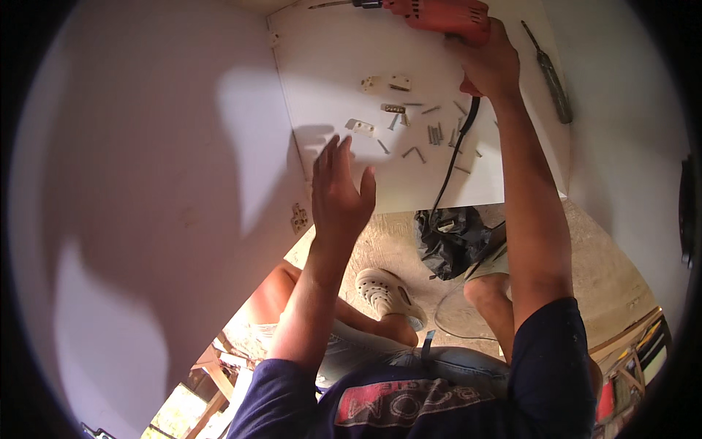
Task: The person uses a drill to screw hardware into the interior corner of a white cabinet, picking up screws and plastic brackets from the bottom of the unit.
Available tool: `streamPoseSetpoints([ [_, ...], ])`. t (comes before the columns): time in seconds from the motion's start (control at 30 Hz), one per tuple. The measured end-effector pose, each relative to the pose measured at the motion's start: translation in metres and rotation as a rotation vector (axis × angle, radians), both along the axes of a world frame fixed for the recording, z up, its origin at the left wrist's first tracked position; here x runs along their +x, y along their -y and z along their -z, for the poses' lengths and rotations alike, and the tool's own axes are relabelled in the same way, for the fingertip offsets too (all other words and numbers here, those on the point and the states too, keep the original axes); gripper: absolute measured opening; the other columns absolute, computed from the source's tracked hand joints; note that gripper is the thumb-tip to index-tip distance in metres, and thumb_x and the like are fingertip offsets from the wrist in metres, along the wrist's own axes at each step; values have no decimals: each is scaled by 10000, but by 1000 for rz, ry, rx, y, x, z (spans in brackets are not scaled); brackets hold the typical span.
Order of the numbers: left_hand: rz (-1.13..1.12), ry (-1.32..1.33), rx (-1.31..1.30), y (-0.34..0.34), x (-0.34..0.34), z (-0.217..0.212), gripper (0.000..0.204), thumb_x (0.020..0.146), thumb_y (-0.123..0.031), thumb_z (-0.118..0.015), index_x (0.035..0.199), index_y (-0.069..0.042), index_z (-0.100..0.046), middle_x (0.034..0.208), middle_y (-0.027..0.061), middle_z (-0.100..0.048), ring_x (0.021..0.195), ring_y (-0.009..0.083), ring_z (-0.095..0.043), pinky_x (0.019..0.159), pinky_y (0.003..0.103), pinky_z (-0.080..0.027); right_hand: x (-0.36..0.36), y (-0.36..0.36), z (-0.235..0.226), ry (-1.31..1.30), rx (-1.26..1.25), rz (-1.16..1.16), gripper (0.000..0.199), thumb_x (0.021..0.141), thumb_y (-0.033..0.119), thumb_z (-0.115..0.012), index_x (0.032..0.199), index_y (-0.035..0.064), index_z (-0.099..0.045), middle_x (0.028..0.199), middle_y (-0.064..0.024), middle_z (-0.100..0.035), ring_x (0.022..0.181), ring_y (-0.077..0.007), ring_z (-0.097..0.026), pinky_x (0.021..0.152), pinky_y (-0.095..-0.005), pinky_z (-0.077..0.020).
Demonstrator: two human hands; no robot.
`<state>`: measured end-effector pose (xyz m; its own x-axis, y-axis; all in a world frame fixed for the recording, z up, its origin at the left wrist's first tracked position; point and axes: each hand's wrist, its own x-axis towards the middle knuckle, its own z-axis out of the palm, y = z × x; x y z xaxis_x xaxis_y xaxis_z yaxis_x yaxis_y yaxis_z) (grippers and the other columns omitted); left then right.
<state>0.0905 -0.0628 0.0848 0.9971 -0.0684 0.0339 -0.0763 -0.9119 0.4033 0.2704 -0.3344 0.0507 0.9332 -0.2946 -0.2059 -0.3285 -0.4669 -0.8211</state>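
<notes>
My right hand (496,64) grips the handle of a red corded power drill (439,16) at the far side of a white board (329,51). The drill's bit points left. Its black cord (455,157) runs down over the near edge. My left hand (341,192) hovers empty with fingers stretched out, close to a small white connector block (361,127). Several loose screws (436,134) lie scattered on the board between my hands. More small blocks (399,83) lie farther back, and a brown-gold one (393,109) sits near the screws.
A long screwdriver (553,84) lies along the board's right side. Tall white panels rise at left (146,146) and right (621,132); a connector block (299,218) is on the left panel's edge. Below are a black plastic bag (450,245) and my clog (386,294) on the floor.
</notes>
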Motion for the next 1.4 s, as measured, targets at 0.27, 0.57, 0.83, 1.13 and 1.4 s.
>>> streamPoseSetpoints([
  [0.27,73,-292,100,6,97,1,553,755,-183,-960,1181,-18,-647,1219,192,-680,1146,394,-666,960,475,-550,6,6,22,122,30,1,680,765,402,-860,1292,46,-618,896,-73,-778,601,-219,-742,663,-352,-645],
  [0.57,166,-679,73,-11,162,7,616,653,-347,-1044,1011,-22,-662,932,128,-714,842,258,-681,760,410,-556,7,10,-29,-58,263,-127,362,889,113,-823,1188,12,-646,782,-109,-720,588,-204,-680,525,-360,-571],
  [0.83,310,-717,285,1,173,21,695,661,-442,-1006,1098,50,-781,976,227,-787,916,369,-755,895,462,-587,-59,5,-139,128,37,114,391,862,96,-824,1167,-27,-612,786,-112,-694,514,-204,-664,432,-344,-557],
  [1.13,218,-759,43,-36,181,47,553,636,-393,-1043,837,-70,-643,715,61,-645,620,216,-586,676,376,-529,-217,63,-212,347,-390,-93,651,812,64,-888,1370,-21,-563,1144,-156,-689,918,-240,-695,772,-365,-585],
  [1.4,151,-707,58,0,156,39,675,637,-352,-1059,1041,-2,-646,992,117,-712,919,208,-653,851,353,-542,-361,122,-230,271,-825,-65,757,767,8,-910,1448,-16,-580,1308,-165,-693,1149,-267,-719,980,-374,-589],
])
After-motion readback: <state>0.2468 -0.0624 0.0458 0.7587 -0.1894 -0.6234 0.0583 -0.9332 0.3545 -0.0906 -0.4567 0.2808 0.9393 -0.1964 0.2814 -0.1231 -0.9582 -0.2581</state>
